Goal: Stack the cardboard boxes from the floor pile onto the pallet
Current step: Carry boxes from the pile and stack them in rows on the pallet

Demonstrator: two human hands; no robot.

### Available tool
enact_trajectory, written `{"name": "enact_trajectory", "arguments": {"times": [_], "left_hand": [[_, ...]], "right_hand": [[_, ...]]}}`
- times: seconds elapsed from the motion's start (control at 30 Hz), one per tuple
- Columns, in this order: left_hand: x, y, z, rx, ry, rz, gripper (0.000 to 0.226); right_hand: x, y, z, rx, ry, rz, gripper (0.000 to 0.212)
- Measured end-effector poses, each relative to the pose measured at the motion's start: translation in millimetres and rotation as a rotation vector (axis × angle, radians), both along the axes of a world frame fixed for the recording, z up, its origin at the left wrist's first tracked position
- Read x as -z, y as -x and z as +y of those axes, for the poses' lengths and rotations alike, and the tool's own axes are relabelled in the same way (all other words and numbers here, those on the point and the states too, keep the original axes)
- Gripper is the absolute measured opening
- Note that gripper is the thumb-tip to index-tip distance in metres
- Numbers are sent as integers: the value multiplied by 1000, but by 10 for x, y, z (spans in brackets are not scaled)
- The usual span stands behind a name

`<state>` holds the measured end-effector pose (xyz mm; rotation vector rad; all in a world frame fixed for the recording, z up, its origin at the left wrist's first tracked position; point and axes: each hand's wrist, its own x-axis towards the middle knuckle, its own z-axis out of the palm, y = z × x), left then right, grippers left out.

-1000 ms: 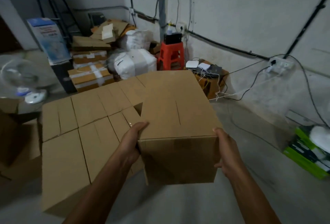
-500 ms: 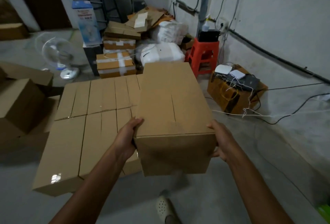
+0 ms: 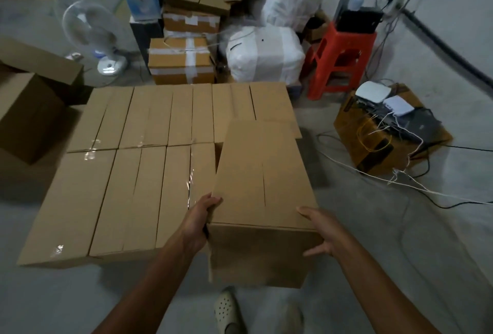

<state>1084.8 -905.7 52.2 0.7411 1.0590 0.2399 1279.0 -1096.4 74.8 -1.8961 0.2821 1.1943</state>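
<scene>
I carry a plain brown cardboard box (image 3: 261, 189) in front of me, above the floor. My left hand (image 3: 196, 223) grips its near left edge, thumb on top. My right hand (image 3: 321, 232) holds its near right corner, thumb along the top edge and fingers down the side. Just left of and beyond the box lies a layer of several identical boxes (image 3: 149, 152), packed side by side in two rows. The carried box hangs over that layer's near right corner. Whatever the layer rests on is hidden.
Loose brown boxes (image 3: 29, 109) stand at the left. A white fan (image 3: 90, 29), taped boxes (image 3: 181, 60), white sacks (image 3: 265, 53) and a red stool (image 3: 341, 59) stand behind the layer. A box with routers (image 3: 386, 125) and trailing cables (image 3: 416, 187) lies at the right. My shoe (image 3: 226, 309) is below.
The view has swung left and tilted down, and the layer of boxes now lies nearer and squarer in front of me. The carried box sits lower against its right corner. Both hands keep their hold.
</scene>
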Motion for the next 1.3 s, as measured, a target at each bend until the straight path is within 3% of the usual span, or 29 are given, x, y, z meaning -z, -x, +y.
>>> {"name": "enact_trajectory", "arguments": {"times": [0.33,0.43,0.7,0.9,1.07,1.3], "left_hand": [[1277,-649,-39,-117,7,147,26],[1771,-691,-68,-169,-31,234,14],[3117,-578,-247,-436,166,428,43],[3787,-433,-361,-513,320,414,68],[4238,-321,-274,-611,351,350,63],[4365,-440,-88,-688,346,193,74]], "right_hand": [[1375,-860,228,-120,19,102,54],[1857,-900,286,-139,-2,104,59],[3110,-642,199,-164,31,50,30],[3830,-482,117,-159,-58,-48,36],[4287,-403,178,-193,-59,-41,49],[4704,-570,484,-204,27,-72,64]]}}
